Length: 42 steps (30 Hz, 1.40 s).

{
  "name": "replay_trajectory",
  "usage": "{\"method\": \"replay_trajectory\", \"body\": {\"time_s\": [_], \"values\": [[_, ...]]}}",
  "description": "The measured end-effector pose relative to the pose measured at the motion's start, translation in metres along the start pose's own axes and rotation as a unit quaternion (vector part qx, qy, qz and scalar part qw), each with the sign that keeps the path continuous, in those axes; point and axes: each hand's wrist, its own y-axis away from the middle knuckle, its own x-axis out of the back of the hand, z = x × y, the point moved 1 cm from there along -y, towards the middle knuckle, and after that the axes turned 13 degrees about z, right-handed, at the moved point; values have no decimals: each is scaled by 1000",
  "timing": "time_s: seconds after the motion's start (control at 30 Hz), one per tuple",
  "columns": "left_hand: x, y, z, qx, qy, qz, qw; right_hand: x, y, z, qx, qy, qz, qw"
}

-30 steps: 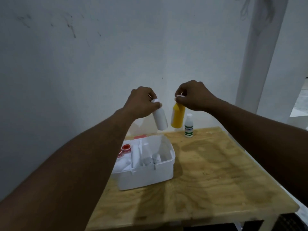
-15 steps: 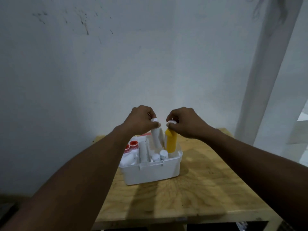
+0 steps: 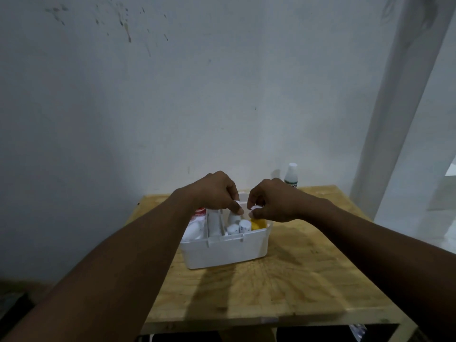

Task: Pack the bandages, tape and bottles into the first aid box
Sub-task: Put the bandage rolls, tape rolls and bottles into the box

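Observation:
The white first aid box [image 3: 227, 250] stands open on the wooden table [image 3: 283, 280]. My left hand [image 3: 214, 191] pinches the cap of a white bottle [image 3: 233, 217], which stands low inside the box's right compartment. My right hand [image 3: 274, 203] grips the white cap of a yellow bottle [image 3: 257, 224], set down in the box's right end. Two small white bottles [image 3: 238, 228] stand in front of them. A red-capped white bottle [image 3: 198, 218] and a tall white item [image 3: 214, 222] fill the left side. A white bottle with a green label [image 3: 290, 175] stands on the table behind my right hand.
A pale wall rises just behind the table. A white pillar [image 3: 399, 107] runs up at the right. The table's front edge [image 3: 271, 319] is near me, with dark space below it.
Both hands have come down with their bottles from above the table into the box's right compartment. The green-labelled bottle has stayed where it was.

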Motion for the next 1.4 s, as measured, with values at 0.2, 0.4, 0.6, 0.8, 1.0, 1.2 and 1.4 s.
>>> {"method": "replay_trajectory", "body": {"time_s": [0.2, 0.4, 0.6, 0.8, 1.0, 1.2, 1.4], "values": [[4, 3, 3, -3, -10, -48, 999, 5, -1, -4, -9, 0, -38, 999], [9, 5, 6, 1, -4, -81, 997, 11, -4, -2, -33, -37, -63, 997], [11, 4, 5, 15, 11, -91, 996, 12, -6, 3, -54, -74, -88, 992], [10, 4, 6, 22, 20, -81, 996, 13, -9, 6, -62, -88, -87, 990], [9, 7, 3, 19, 24, -64, 997, 11, -11, 9, -79, -93, -99, 988], [15, 15, -6, 23, 56, 27, 998, 7, -15, 18, -95, -100, -53, 989], [12, 31, -53, 112, 89, 270, 952, -2, -21, 59, -170, -62, 164, 970]]}}
